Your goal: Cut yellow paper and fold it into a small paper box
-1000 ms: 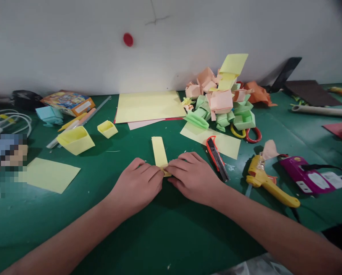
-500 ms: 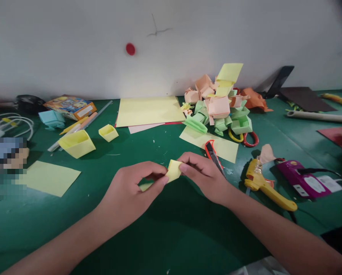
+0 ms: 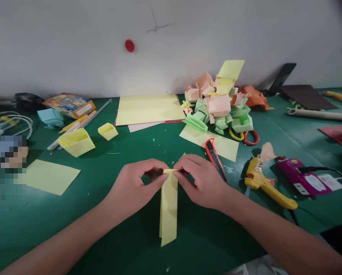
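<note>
A folded strip of yellow paper (image 3: pixel 169 212) hangs lengthwise toward me over the green table. My left hand (image 3: pixel 141 181) pinches its upper left corner between thumb and fingers. At the upper right corner, my right hand (image 3: pixel 201 179) pinches the same strip. Its lower end is loose, and two layers show slightly apart there. A utility knife (image 3: pixel 215 158) with an orange-red edge lies just beyond my right hand. Farther left stand two folded yellow paper boxes, a larger one (image 3: pixel 77 143) and a smaller one (image 3: pixel 108 131).
A heap of pink and green folded paper pieces (image 3: pixel 219 105) lies at the back, near scissors (image 3: pixel 251 137). On the right are a yellow glue gun (image 3: pixel 270 189) and a purple power socket (image 3: pixel 305 177). Yellow sheets (image 3: pixel 149 109) lie by the wall; another yellow sheet (image 3: pixel 52 177) rests left.
The yellow paper was tilted and mostly hidden, pointing toward my left palm. It now hangs straight down toward me, with both hands level at its top edge.
</note>
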`<state>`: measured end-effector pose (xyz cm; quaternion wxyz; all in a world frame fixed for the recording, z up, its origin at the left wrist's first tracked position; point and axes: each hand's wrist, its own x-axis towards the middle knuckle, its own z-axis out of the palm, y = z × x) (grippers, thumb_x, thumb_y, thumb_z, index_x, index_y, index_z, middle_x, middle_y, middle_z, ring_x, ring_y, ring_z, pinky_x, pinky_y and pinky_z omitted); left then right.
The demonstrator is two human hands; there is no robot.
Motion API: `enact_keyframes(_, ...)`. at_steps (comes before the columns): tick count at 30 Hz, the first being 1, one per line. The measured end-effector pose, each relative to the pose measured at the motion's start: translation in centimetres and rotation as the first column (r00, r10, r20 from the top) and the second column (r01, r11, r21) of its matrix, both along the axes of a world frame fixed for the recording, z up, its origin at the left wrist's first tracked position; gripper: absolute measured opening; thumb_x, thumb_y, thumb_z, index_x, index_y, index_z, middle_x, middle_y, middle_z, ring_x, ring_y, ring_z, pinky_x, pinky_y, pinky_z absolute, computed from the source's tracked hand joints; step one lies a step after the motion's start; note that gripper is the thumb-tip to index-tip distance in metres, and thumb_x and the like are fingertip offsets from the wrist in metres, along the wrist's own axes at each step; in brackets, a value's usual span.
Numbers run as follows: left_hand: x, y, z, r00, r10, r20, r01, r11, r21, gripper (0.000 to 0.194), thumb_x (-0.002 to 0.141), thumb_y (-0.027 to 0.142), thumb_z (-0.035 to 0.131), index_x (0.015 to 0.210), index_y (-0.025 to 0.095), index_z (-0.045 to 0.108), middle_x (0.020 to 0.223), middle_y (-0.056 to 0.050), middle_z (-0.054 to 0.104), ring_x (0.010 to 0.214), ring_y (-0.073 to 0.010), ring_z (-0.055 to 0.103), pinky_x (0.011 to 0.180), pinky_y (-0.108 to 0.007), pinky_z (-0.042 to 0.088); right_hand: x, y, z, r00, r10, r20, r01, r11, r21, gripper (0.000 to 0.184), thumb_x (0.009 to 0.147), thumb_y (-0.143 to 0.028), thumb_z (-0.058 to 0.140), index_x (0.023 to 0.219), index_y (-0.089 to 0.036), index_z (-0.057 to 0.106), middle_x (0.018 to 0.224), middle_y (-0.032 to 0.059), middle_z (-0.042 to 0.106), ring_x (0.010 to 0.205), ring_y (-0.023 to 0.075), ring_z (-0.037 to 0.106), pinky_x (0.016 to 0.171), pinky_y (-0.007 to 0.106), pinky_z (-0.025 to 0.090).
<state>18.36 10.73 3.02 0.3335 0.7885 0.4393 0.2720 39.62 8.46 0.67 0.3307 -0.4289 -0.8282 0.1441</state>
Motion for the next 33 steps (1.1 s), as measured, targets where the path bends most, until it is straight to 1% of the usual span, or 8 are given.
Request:
enact_keyframes(7, -0.3, 0.9, -1.6, 1.000, -0.002, -0.015, 0.003, 0.999, 0.048, 0.015, 0.090, 0.029, 0.063, 0.086, 0.023, 0.077, 0.082, 0.001, 0.078, 0.072, -0.0149, 0.072, 0.058, -0.022, 0.054, 0.5, 0.6, -0.7, 0.976, 0.028, 0.217, -0.039, 0.998, 0.047, 0.020, 0.104, -0.025, 0.048, 0.101, -0.017, 0.066, 0.095, 0.0069, 0.069, 0.087, 0.0215, 0.059, 0.079, 0.036, 0.039)
enact_keyframes(10, -0.7, 1.5, -3.0, 0.997, -0.034, -0.071, 0.046, 0.984, 0.170, 0.016, 0.092, 0.028, 0.062, 0.088, 0.023, 0.077, 0.084, 0.001, 0.080, 0.074, -0.0154, 0.074, 0.062, -0.023, 0.057, 0.5, 1.1, -1.4, 0.947, 0.004, 0.320, -0.050, 0.990, 0.133, 0.023, 0.104, -0.024, 0.047, 0.098, -0.016, 0.067, 0.093, 0.0070, 0.069, 0.084, 0.0214, 0.057, 0.078, 0.036, 0.037)
enact_keyframes(11, -0.9, 1.8, -3.5, 0.993, -0.058, -0.106, 0.083, 0.964, 0.252, 0.017, 0.094, 0.027, 0.061, 0.090, 0.023, 0.077, 0.086, 0.000, 0.080, 0.077, -0.0160, 0.075, 0.065, -0.024, 0.058, 0.5, 1.2, -1.6, 0.932, -0.005, 0.363, -0.059, 0.984, 0.166, 0.024, 0.104, -0.023, 0.047, 0.094, -0.016, 0.067, 0.089, 0.0067, 0.069, 0.082, 0.0213, 0.056, 0.077, 0.036, 0.035)
enact_keyframes(14, -1.4, 2.4, -4.8, 0.964, -0.166, -0.206, 0.249, 0.830, 0.498, 0.024, 0.098, 0.021, 0.054, 0.092, 0.023, 0.077, 0.098, -0.002, 0.081, 0.094, -0.0187, 0.075, 0.085, -0.033, 0.059, 0.2, 1.7, -2.5, 0.881, -0.022, 0.472, -0.108, 0.963, 0.248, 0.028, 0.103, -0.021, 0.048, 0.082, -0.017, 0.066, 0.077, 0.0052, 0.064, 0.075, 0.0203, 0.052, 0.073, 0.037, 0.031)
enact_keyframes(19, -1.9, 2.8, -4.9, 0.909, -0.156, -0.387, 0.390, 0.646, 0.656, 0.027, 0.100, 0.015, 0.051, 0.090, 0.021, 0.076, 0.099, -0.002, 0.080, 0.089, -0.0182, 0.072, 0.077, -0.034, 0.053, -0.1, 1.7, -3.0, 0.854, -0.034, 0.519, -0.149, 0.940, 0.306, 0.025, 0.101, -0.017, 0.052, 0.081, -0.016, 0.068, 0.076, 0.0044, 0.063, 0.073, 0.0195, 0.049, 0.073, 0.037, 0.029)
enact_keyframes(21, -2.0, 2.8, -4.6, 0.889, -0.157, -0.431, 0.430, 0.612, 0.664, 0.027, 0.101, 0.014, 0.050, 0.093, 0.019, 0.075, 0.099, -0.003, 0.079, 0.089, -0.0184, 0.071, 0.078, -0.034, 0.052, -0.2, 1.5, -2.8, 0.853, -0.026, 0.522, -0.153, 0.943, 0.296, 0.023, 0.099, -0.014, 0.053, 0.084, -0.016, 0.069, 0.078, 0.0045, 0.064, 0.074, 0.0198, 0.048, 0.074, 0.037, 0.030)
enact_keyframes(27, -2.3, 3.1, -4.4, 0.858, -0.248, -0.450, 0.495, 0.632, 0.596, 0.025, 0.101, 0.013, 0.050, 0.099, 0.019, 0.074, 0.102, -0.004, 0.078, 0.093, -0.0179, 0.071, 0.084, -0.034, 0.052, -0.5, 0.9, -2.2, 0.872, 0.015, 0.490, -0.134, 0.969, 0.208, 0.025, 0.099, -0.022, 0.052, 0.085, -0.015, 0.071, 0.078, 0.0063, 0.065, 0.074, 0.0202, 0.048, 0.074, 0.039, 0.031)
enact_keyframes(33, -2.8, 3.8, -4.4, 0.836, -0.337, -0.433, 0.542, 0.626, 0.561, 0.028, 0.102, 0.013, 0.046, 0.103, 0.020, 0.073, 0.104, -0.003, 0.079, 0.098, -0.0176, 0.072, 0.087, -0.034, 0.053, -0.7, 0.8, -2.6, 0.870, 0.007, 0.492, -0.117, 0.974, 0.192, 0.030, 0.103, -0.021, 0.049, 0.085, -0.016, 0.072, 0.080, 0.0053, 0.066, 0.075, 0.0196, 0.050, 0.072, 0.038, 0.030)
